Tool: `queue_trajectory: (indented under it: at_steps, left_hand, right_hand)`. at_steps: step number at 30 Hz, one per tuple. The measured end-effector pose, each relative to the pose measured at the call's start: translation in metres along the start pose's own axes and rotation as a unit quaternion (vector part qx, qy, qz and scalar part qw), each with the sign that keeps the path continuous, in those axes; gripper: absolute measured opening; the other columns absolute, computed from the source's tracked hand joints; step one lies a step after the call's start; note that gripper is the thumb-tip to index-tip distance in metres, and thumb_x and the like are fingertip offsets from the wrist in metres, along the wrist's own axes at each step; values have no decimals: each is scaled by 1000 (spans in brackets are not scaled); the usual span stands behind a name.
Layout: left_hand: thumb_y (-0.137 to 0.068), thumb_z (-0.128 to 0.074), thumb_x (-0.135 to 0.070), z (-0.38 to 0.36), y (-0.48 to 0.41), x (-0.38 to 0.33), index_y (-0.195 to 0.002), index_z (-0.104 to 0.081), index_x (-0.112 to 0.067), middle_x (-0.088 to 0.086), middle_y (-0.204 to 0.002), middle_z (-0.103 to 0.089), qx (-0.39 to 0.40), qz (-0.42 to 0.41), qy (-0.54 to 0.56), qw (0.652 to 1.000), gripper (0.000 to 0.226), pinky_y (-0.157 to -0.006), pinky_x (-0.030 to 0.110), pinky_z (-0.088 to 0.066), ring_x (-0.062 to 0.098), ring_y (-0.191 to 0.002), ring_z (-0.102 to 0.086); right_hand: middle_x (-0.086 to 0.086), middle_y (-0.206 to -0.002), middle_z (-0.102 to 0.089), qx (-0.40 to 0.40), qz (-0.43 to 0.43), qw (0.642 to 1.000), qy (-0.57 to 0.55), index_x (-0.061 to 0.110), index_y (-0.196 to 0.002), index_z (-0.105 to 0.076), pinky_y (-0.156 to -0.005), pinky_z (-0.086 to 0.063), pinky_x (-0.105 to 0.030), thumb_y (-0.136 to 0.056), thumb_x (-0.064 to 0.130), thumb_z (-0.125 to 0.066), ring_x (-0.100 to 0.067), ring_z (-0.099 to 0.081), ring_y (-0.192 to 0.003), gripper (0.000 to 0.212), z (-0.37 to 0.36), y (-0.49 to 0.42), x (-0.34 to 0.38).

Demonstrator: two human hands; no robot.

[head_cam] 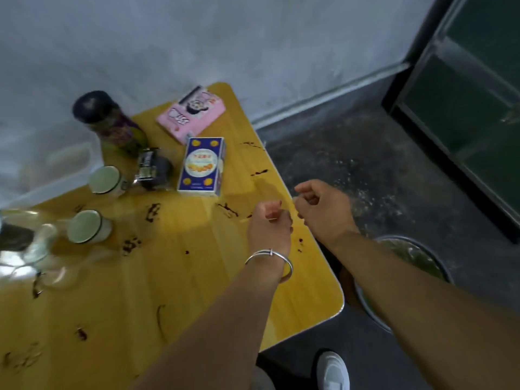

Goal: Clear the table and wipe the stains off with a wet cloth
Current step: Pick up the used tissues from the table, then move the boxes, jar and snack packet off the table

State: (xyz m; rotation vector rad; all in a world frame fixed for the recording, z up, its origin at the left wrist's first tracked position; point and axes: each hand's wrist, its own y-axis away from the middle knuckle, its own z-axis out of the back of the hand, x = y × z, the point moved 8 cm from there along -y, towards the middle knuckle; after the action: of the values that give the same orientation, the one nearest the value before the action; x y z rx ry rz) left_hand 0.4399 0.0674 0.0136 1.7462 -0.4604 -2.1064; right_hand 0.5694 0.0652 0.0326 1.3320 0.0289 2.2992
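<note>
A yellow wooden table (197, 277) carries dark stains (228, 209) scattered over its top. On its far part lie a pink box (191, 114), a blue biscuit box (202, 167), a tall dark can (107, 119), a dark packet (152, 170) and two pale-green-topped cups (105, 180) (87, 226). My left hand (270, 223), with a bracelet on the wrist, hovers over the table's right edge with its fingers curled into a fist. My right hand (320, 204) hangs just past that edge with fingers curled in. Nothing shows in either hand. No cloth is in view.
A glass jar (25, 240) stands at the table's left edge, with a clear plastic tub (64, 164) behind it. A metal basin (422, 260) sits on the dark floor under my right forearm. A dark cabinet (464, 108) stands at the right, a grey wall behind.
</note>
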Motion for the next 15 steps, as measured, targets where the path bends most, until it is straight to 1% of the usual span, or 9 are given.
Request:
queue_trajectory:
  at_steps: [2, 5, 7, 9, 10, 11, 13, 15]
  left_hand:
    - [-86, -55, -2, 34, -3, -9, -95, -56, -18, -4, -80, -58, -19, -11, -3, 1000, 18, -80, 41, -55, 16, -67, -59]
    - [-87, -54, -2, 86, -7, -21, -93, -56, -19, -3, -79, -59, -49, -31, 2, 998, 18, -78, 40, -55, 17, -68, -58]
    - [-88, -53, -3, 121, -12, -26, -92, -56, -19, -2, -78, -59, -70, -40, 7, 997, 17, -76, 37, -55, 17, -69, -58]
    - [-89, -52, -5, 146, -15, -27, -91, -56, -20, -2, -76, -59, -85, -40, 8, 996, 16, -73, 34, -53, 16, -66, -57]
    - [-89, -52, -6, 159, -18, -27, -90, -56, -21, -3, -75, -59, -95, -42, 9, 995, 15, -72, 34, -52, 15, -65, -56]
    - [-90, -52, -8, 176, -21, -27, -88, -56, -22, -4, -73, -58, -107, -47, 11, 993, 15, -72, 34, -52, 15, -64, -55]
    - [-90, -52, -8, 197, -27, -28, -86, -57, -22, -3, -70, -57, -121, -57, 5, 991, 15, -71, 34, -51, 15, -63, -54]
    - [-89, -52, -8, 216, -36, -27, -94, -60, -16, -1, -74, -59, -137, -61, -7, 989, 12, -73, 34, -52, 17, -69, -57]
  right_hand:
    - [-4, -91, -62, 12, 14, 1000, -9, 11, -106, -63, -80, -54, -36, -87, 11, -58, -24, -63, -86, 19, -22, 5, 25]
    - [-2, -89, -61, 21, 44, 999, -15, 10, -103, -64, -81, -53, -37, -87, 11, -59, -23, -63, -84, 18, -56, 13, 66]
    - [-3, -91, -62, 29, 62, 998, -9, 9, -104, -63, -74, -53, -31, -88, 12, -58, -19, -61, -83, 17, -82, 17, 90]
    - [-3, -96, -62, 31, 74, 997, -3, 8, -106, -62, -64, -47, -18, -90, 13, -57, -14, -58, -83, 17, -99, 20, 106]
    - [-4, -99, -63, 32, 80, 996, -2, 8, -107, -61, -62, -45, -15, -90, 14, -57, -12, -56, -84, 18, -108, 21, 114]
    - [-5, -102, -63, 32, 88, 996, -1, 7, -108, -61, -65, -46, -16, -90, 15, -57, -11, -56, -86, 19, -119, 22, 123]
    - [-8, -108, -64, 27, 99, 995, 3, 6, -109, -60, -76, -52, -26, -91, 16, -57, -14, -59, -93, 21, -133, 22, 135]
    - [-8, -112, -64, 27, 105, 994, 18, 7, -110, -60, -85, -53, -32, -91, 18, -57, -18, -59, -103, 22, -149, 18, 145]
